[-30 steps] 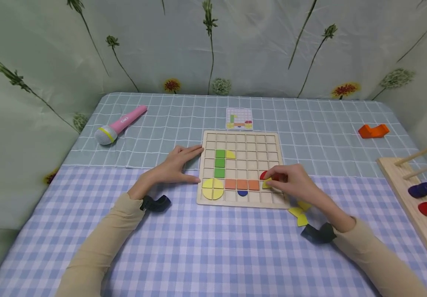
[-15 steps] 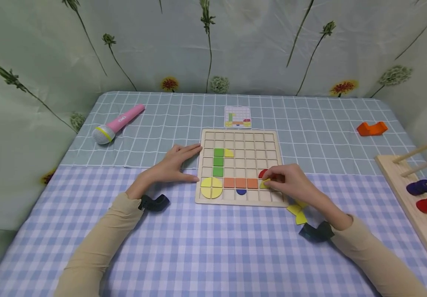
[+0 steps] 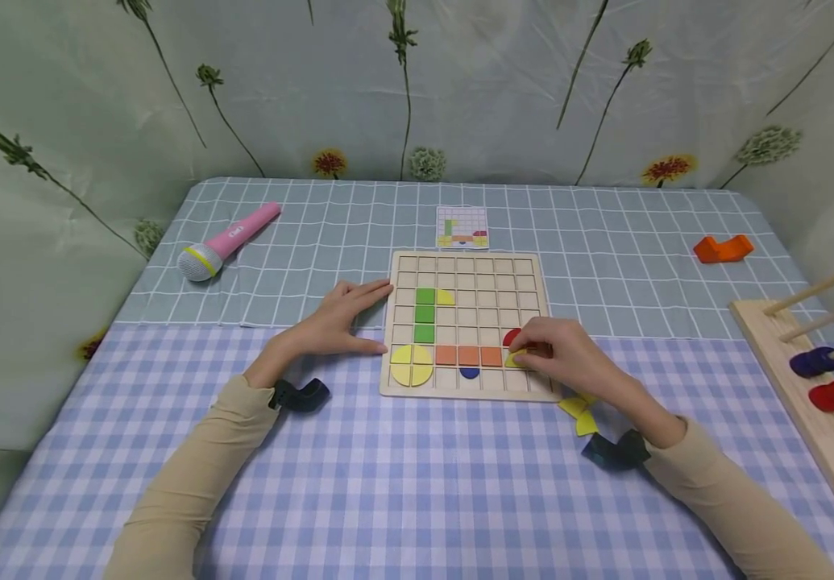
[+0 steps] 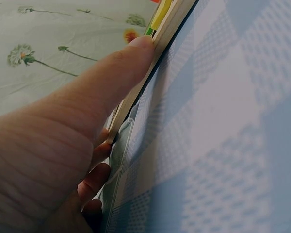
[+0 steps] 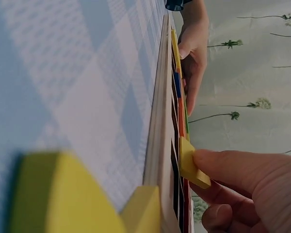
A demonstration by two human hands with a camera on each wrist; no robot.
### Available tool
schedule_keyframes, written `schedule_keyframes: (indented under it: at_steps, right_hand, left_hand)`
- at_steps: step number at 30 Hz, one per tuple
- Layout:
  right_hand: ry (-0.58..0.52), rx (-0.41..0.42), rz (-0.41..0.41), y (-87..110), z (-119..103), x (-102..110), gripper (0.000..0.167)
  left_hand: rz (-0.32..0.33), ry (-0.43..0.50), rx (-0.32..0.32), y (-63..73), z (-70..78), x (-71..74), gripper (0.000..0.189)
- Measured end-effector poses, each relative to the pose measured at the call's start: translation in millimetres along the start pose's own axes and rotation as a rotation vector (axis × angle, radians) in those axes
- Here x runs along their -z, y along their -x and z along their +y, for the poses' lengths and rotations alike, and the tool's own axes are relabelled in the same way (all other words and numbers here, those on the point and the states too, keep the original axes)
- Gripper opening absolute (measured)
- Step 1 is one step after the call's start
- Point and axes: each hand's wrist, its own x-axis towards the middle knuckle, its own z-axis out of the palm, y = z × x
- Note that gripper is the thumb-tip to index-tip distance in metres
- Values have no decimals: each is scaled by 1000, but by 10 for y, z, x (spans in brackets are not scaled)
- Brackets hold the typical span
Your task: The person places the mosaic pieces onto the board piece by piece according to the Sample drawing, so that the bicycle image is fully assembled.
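A wooden grid board bears green squares, orange squares, a yellow circle of quarter pieces, a blue half-circle and a red piece partly hidden by fingers. My left hand lies at the board's left edge, fingers straight, with the thumb tip against the rim in the left wrist view. My right hand pinches a yellow quarter-circle piece between thumb and fingers. That piece is over the cell right of the orange row, tilted in the right wrist view.
Loose yellow pieces lie on the checked cloth below my right hand. A pattern card is behind the board. Farther out are a pink toy microphone, an orange block and a wooden peg rack with coloured rings.
The head view has shifted slightly. My right hand keeps hold of the yellow quarter-circle piece at nearly the same cell, and my left hand stays at the board's edge.
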Motion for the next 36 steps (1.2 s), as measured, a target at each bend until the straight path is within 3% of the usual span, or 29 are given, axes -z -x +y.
schedule_keyframes:
  at_steps: [22, 36]
  right_hand:
    - [61, 51, -8, 15, -15, -5, 11]
    - [111, 26, 37, 111, 53, 159, 14]
  left_hand:
    - [16, 0, -6, 2, -21, -18, 93]
    - [14, 4, -9, 3, -13, -15, 94]
